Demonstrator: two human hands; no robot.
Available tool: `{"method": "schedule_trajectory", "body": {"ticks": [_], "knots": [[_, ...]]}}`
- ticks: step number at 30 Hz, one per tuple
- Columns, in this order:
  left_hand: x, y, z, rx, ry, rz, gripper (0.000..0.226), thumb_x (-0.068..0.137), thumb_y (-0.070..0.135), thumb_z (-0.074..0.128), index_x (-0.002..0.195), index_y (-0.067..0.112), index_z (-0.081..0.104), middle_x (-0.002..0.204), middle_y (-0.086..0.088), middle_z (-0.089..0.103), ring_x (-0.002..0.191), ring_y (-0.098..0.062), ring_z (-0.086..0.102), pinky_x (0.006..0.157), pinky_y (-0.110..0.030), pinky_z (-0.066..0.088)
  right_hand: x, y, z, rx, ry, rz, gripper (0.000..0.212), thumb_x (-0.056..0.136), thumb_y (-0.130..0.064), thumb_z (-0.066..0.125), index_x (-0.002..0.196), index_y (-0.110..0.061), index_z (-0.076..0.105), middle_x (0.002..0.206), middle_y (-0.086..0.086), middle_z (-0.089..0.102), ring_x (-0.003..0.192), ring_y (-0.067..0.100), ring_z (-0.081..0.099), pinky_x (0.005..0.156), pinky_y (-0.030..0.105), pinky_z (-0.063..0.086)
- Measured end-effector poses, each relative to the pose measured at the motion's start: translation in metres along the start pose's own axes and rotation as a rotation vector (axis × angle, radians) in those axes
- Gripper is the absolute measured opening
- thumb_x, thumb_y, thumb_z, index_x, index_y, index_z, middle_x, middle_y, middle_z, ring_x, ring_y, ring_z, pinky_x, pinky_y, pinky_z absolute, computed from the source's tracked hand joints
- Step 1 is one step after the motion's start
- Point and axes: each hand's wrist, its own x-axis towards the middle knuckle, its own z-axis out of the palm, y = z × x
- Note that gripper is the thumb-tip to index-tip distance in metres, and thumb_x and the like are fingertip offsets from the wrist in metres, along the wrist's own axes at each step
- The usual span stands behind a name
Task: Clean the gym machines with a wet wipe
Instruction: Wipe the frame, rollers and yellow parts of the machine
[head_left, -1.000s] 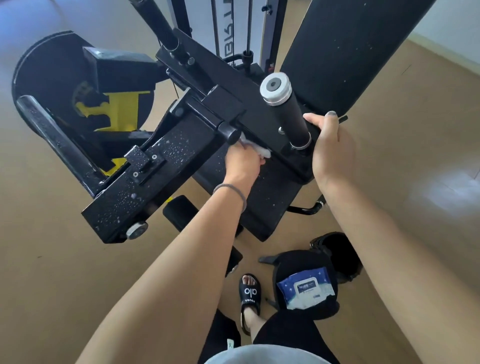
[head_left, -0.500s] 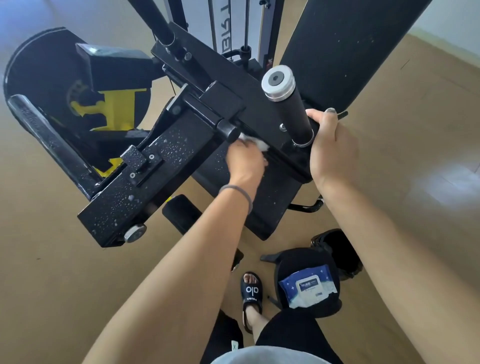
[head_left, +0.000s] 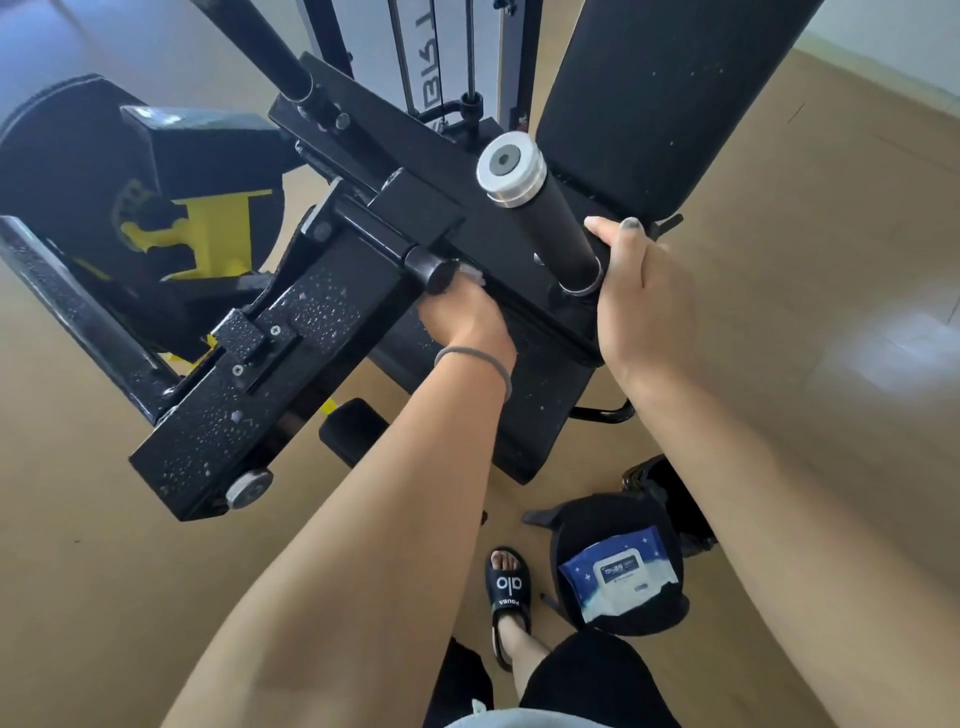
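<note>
The black gym machine (head_left: 332, 322) fills the view, its speckled frame arm running lower left under the tall back pad (head_left: 660, 98). Since a second ago the left hand (head_left: 462, 317) has slid along the frame toward the round pivot pin (head_left: 434, 273), so the wiping seems to be working into that joint rather than the flat plate. The right hand (head_left: 644, 296) is curled over the frame edge beside the upright grip post (head_left: 540, 218), bracing the machine as before. The left hand's fingers are closed on the wet wipe (head_left: 472, 274), only a white corner showing against the pin. Much speckled surface likely remains. Below, a wipe pack (head_left: 618, 577) lies on a black stool (head_left: 571, 525); the post and pin crowd the wiping path.
</note>
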Motion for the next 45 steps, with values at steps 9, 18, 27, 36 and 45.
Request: {"method": "schedule_trajectory", "body": {"ticks": [9,18,27,36,45], "knots": [[-0.019,-0.017,0.005,-0.122,-0.097,-0.082,0.023,0.105,0.038,0.041,0.103,0.017,0.051,0.093,-0.006,0.055,0.082,-0.021,0.050,0.078,-0.038,0.043,0.001,0.002,0.006,-0.077,0.041,-0.056,0.052,0.106,-0.023,0.021,0.134,-0.027,0.065,0.123,-0.007,0.070,0.094,0.006,0.042,0.073,0.006,0.033],[-0.103,-0.047,0.005,0.150,-0.381,0.002,0.021,0.104,0.025,0.036,0.086,0.018,0.044,0.079,0.004,0.048,0.069,-0.011,0.044,0.062,-0.029,0.037,-0.003,-0.002,0.009,-0.048,0.090,-0.089,0.058,0.098,-0.029,0.019,0.131,-0.026,0.068,0.126,-0.007,0.070,0.114,0.014,0.057,0.079,0.022,0.035],[-0.037,-0.011,0.005,0.008,-0.050,-0.023,0.030,0.108,0.027,0.033,0.114,0.004,0.052,0.102,-0.012,0.060,0.095,-0.029,0.061,0.069,-0.027,0.036,-0.003,-0.001,-0.005,-0.045,-0.017,-0.042,0.050,0.108,-0.022,0.022,0.138,-0.025,0.062,0.134,-0.005,0.065,0.102,-0.001,0.044,0.071,-0.007,0.028],[-0.026,-0.025,0.014,-0.044,-0.279,-0.313,0.038,0.106,0.017,0.038,0.136,0.000,0.053,0.089,-0.008,0.063,0.070,-0.016,0.056,0.066,-0.030,0.053,0.000,0.003,0.000,-0.094,0.030,-0.141,0.054,0.105,-0.026,0.021,0.136,-0.022,0.065,0.129,-0.002,0.069,0.114,0.013,0.056,0.075,0.004,0.033],[-0.123,-0.031,0.022,0.035,-0.731,-0.368,0.032,0.094,0.002,0.044,0.066,0.018,0.043,0.054,0.000,0.036,0.049,-0.013,0.031,0.051,-0.027,0.025,-0.002,-0.004,-0.013,-0.021,-0.103,-0.053,0.049,0.109,-0.031,0.023,0.139,-0.026,0.062,0.139,-0.007,0.062,0.125,0.007,0.051,0.077,-0.004,0.028]]}}
